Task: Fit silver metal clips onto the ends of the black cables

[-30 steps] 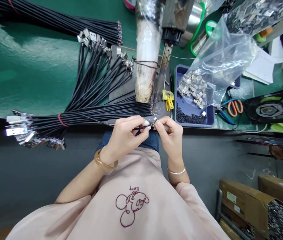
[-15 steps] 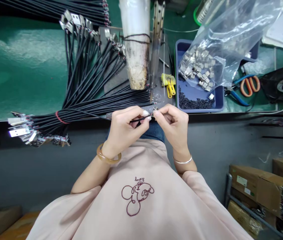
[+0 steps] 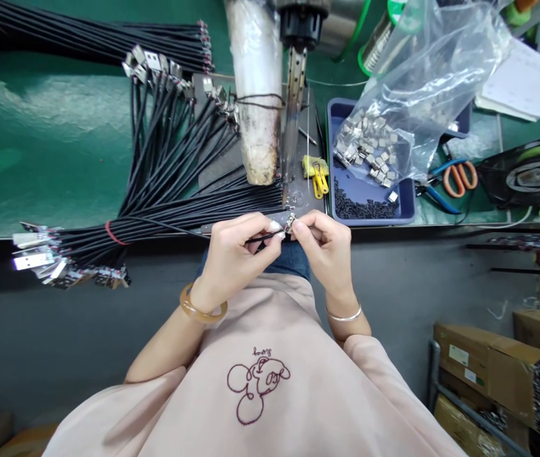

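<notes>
At the bench's front edge my left hand (image 3: 244, 254) pinches the end of a black cable (image 3: 263, 238). Facing it, my right hand (image 3: 324, 251) is closed on a small silver metal connector shell (image 3: 290, 222) at that cable's tip. Fingertips hide most of the joint between shell and cable. To the left lies a bundle of black cables (image 3: 175, 212), tied by a red band (image 3: 116, 233), with silver USB plugs (image 3: 36, 254) hanging over the edge. Right of my hands stands a blue tray (image 3: 372, 222) holding loose metal shells (image 3: 363, 146) in a clear bag and small black pieces (image 3: 360, 203).
Behind my hands are a white, scorched wrapped tube (image 3: 255, 95) and an upright metal bar (image 3: 293, 108). A yellow clip (image 3: 317, 178) sits near the tray. Orange-handled scissors (image 3: 460, 178), blue-handled pliers (image 3: 441, 198) and a black fan (image 3: 532, 174) lie to the right.
The view has shifted slightly, so the bench appears lower and more of its back shows. Both hands keep their pinch, and the metal shell appears turned a little between the fingertips.
</notes>
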